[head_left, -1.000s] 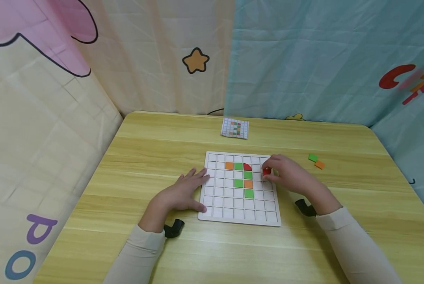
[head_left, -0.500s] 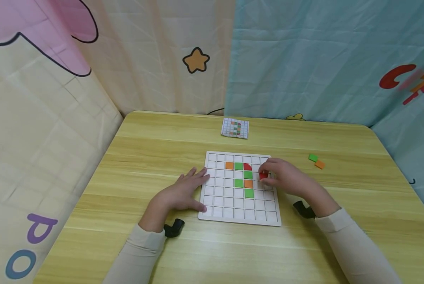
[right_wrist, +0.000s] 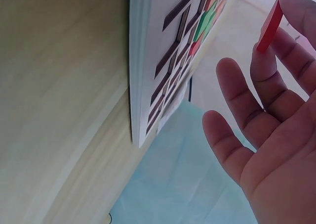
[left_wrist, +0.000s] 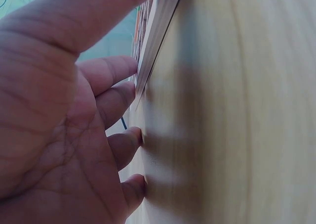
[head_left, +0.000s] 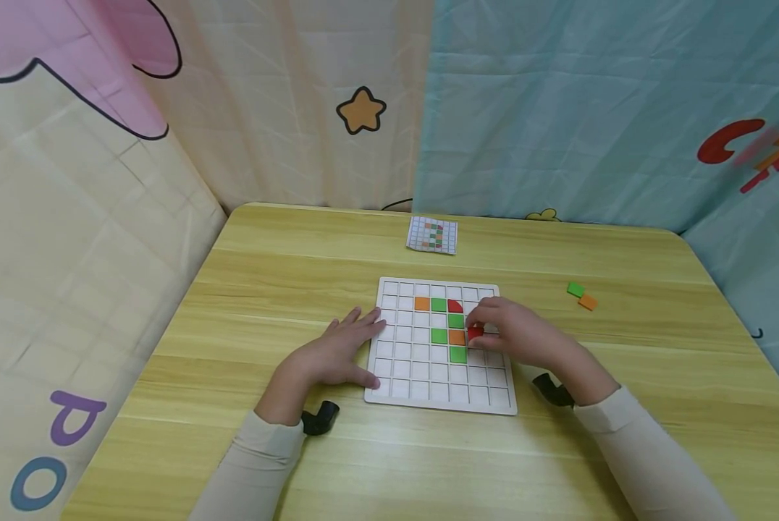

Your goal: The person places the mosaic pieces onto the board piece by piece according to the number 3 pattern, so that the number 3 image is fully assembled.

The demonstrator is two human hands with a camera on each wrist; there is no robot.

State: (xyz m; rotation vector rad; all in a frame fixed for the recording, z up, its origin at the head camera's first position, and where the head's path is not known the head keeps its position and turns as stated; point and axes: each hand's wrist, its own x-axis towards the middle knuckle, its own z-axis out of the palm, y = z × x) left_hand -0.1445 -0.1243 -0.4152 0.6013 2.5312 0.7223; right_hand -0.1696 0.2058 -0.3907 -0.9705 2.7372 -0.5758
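A white grid board (head_left: pixel 422 373) lies on the wooden table, with orange, green and red tiles set in several of its squares. The left hand (head_left: pixel 337 351) is spread at the board's left side, thumb and fingertips touching its edge. Between thumb and fingers the right hand (head_left: pixel 520 329) pinches a red tile (head_left: pixel 475 333), just right of the orange tile (head_left: pixel 457 337) in the board's middle rows. In the right wrist view the pinched red tile (right_wrist: pixel 270 27) is held clear of the board (right_wrist: pixel 140 75), while the other fingers stay loosely bent.
A small card (head_left: pixel 431 235) printed with a grid of coloured squares lies behind the board. To the right, a loose green tile (head_left: pixel 575 289) and a loose orange tile (head_left: pixel 588 302) touch on the table (head_left: pixel 285 268). Printed curtains stand behind the table.
The right hand has moved left and slightly nearer the body over the board, carrying the red tile from the right-hand columns toward the coloured tiles. The left hand stays in place.
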